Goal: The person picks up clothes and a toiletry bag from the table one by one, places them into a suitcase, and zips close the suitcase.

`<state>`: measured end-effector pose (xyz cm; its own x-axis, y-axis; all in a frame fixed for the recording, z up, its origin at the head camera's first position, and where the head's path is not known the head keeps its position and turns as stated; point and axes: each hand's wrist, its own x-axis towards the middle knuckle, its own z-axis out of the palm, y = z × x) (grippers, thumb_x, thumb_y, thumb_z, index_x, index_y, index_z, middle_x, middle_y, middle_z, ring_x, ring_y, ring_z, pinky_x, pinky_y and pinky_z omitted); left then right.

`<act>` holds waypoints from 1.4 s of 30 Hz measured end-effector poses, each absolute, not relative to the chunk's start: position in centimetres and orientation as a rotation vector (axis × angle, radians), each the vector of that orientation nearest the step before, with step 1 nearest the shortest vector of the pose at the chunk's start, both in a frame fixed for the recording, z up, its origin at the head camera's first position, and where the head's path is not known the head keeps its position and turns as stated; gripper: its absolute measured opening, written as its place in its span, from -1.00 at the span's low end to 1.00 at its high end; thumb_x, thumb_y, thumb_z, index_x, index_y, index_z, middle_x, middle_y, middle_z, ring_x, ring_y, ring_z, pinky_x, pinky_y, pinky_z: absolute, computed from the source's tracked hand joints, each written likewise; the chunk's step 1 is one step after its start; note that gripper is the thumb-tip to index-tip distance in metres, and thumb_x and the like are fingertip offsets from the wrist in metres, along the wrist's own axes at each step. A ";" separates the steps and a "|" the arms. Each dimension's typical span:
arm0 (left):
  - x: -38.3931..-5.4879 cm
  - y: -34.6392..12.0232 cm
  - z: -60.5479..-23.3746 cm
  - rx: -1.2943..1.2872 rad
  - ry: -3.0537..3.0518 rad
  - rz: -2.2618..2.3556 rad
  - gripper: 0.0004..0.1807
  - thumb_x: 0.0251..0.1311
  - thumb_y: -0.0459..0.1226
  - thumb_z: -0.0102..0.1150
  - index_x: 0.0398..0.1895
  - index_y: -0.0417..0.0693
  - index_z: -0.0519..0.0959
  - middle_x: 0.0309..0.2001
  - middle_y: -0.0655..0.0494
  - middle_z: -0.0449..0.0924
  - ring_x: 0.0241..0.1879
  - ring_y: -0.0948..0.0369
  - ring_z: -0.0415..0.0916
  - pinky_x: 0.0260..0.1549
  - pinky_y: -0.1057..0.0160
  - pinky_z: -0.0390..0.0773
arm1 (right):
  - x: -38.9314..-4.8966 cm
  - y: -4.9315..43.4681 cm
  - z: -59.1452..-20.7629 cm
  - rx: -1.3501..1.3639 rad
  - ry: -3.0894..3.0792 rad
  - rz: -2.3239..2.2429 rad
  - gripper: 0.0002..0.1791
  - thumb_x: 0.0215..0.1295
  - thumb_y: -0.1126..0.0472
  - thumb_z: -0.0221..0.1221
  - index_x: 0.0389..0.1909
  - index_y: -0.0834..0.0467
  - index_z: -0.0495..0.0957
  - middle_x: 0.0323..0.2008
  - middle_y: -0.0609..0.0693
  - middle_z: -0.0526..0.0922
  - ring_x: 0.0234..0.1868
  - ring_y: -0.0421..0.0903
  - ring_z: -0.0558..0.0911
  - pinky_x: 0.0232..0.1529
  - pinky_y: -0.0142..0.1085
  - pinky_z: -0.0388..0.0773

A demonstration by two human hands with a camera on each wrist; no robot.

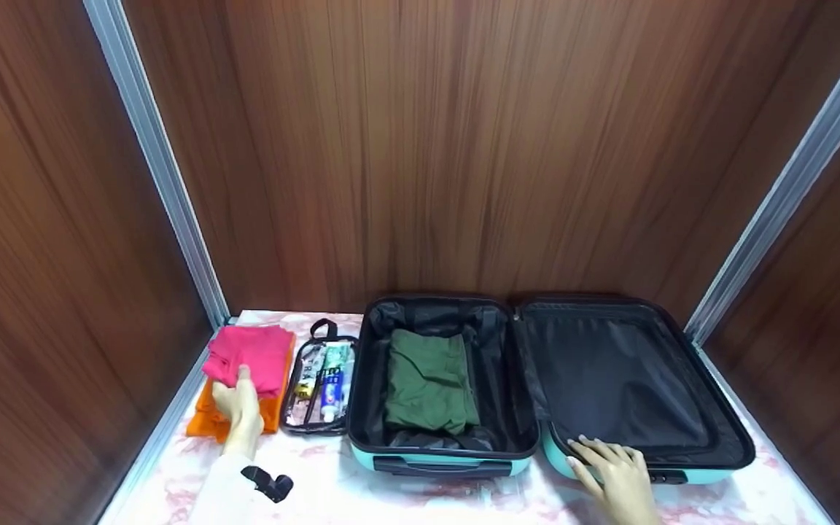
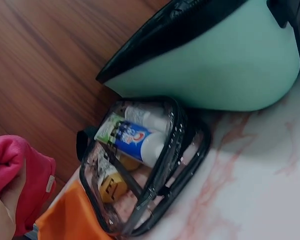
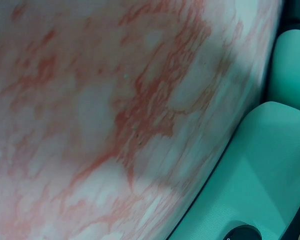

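Note:
In the head view, my left hand (image 1: 238, 402) grips the near edge of a folded pink garment (image 1: 263, 354), thumb on top. The pink garment (image 2: 37, 195) overlaps a folded orange cloth (image 1: 205, 421), and a small white tag shows on its side in the left wrist view. An open mint-green suitcase (image 1: 526, 467) lies with both halves spread. Folded dark green clothing (image 1: 427, 383) sits in its left half. My right hand (image 1: 618, 477) rests on the near rim of the right half (image 1: 613, 379), fingers extended; the right wrist view barely catches it.
Between the cloths and the suitcase lies a clear toiletry bag (image 1: 316, 430) with black trim, holding tubes and bottles. Below everything is a pink-veined marble-look tabletop (image 3: 100, 125). Wood-grain panels (image 1: 434, 146) enclose the back and sides, with metal strips at the corners.

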<state>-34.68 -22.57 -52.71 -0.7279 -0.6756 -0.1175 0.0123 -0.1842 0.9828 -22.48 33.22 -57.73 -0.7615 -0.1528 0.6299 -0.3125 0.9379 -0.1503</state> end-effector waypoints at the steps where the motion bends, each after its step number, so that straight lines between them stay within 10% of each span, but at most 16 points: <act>1: -34.7 -22.5 -52.6 0.758 -1.608 -1.968 -0.36 0.48 -0.18 -0.09 0.50 -0.31 0.08 0.45 -0.28 0.14 0.40 -0.11 0.12 0.40 0.09 0.06 | -22.5 33.2 -57.7 0.327 -2.446 0.329 -0.70 0.14 0.03 0.39 -0.10 -0.02 0.76 -0.09 0.00 0.73 -0.12 0.07 0.66 -0.10 0.05 0.40; 42: -35.1 -17.7 -49.5 0.597 -1.499 -2.068 -0.38 0.45 -0.22 0.00 0.47 -0.29 0.15 0.37 -0.25 0.27 0.32 -0.04 0.24 0.35 0.15 0.17 | -22.5 33.3 -57.8 0.341 -2.441 0.304 -0.69 0.12 0.05 0.39 -0.09 -0.01 0.76 -0.09 0.01 0.73 -0.11 0.09 0.66 -0.09 0.05 0.40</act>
<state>-35.15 -17.75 -49.53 -0.7714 -0.6342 -0.0522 0.1478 -0.2584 0.9547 -22.46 33.34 -57.77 -0.7576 -0.1669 0.6310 -0.3166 0.9394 -0.1316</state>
